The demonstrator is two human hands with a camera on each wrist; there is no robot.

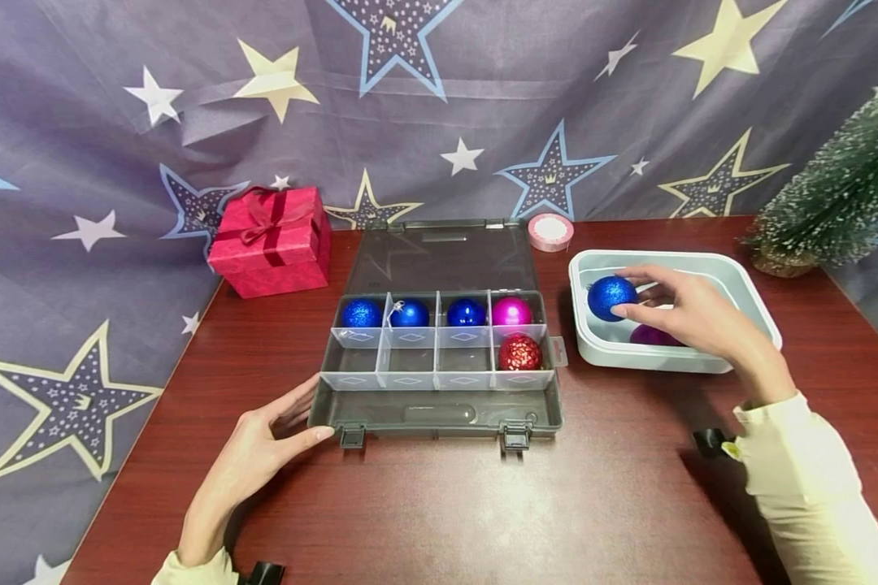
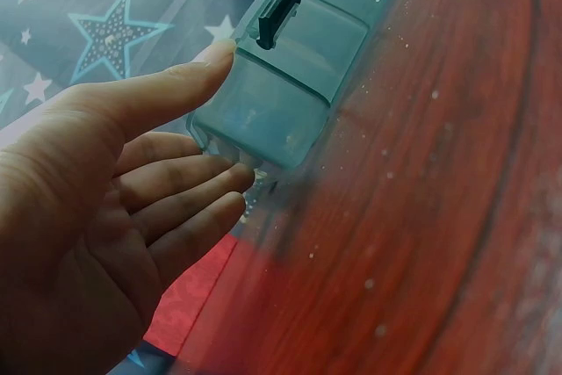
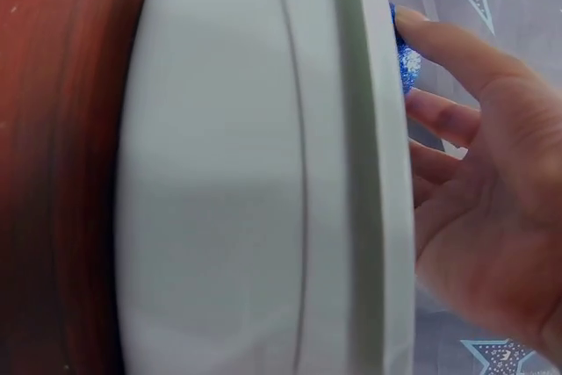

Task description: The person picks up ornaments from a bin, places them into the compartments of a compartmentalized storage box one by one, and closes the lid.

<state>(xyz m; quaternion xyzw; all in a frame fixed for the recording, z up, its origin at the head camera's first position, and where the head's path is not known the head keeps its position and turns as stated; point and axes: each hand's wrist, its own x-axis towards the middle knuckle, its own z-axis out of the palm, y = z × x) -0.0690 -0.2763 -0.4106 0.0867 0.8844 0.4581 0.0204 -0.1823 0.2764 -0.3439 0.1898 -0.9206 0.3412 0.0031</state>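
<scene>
My right hand (image 1: 698,313) pinches a glittery blue Christmas ball (image 1: 612,298) between thumb and fingers over the pale tray (image 1: 581,345). In the right wrist view, the tray wall covers most of that ball (image 3: 408,66). A purple ball (image 1: 654,335) lies in the tray, partly hidden by the hand. The divided plastic box (image 1: 439,414) stands with its lid raised at the back. Its back row holds several blue balls (image 1: 466,312) and a pink one (image 1: 512,310); a red ball (image 1: 520,353) sits front right. My left hand (image 1: 252,447) rests at the box's front left corner, fingers extended.
A red gift box (image 1: 271,248) stands at the back left. Behind the divided box lies a pink ribbon roll (image 1: 551,232). A frosted small tree (image 1: 834,187) rises at the back right, and a star-patterned cloth (image 1: 461,106) hangs behind the table.
</scene>
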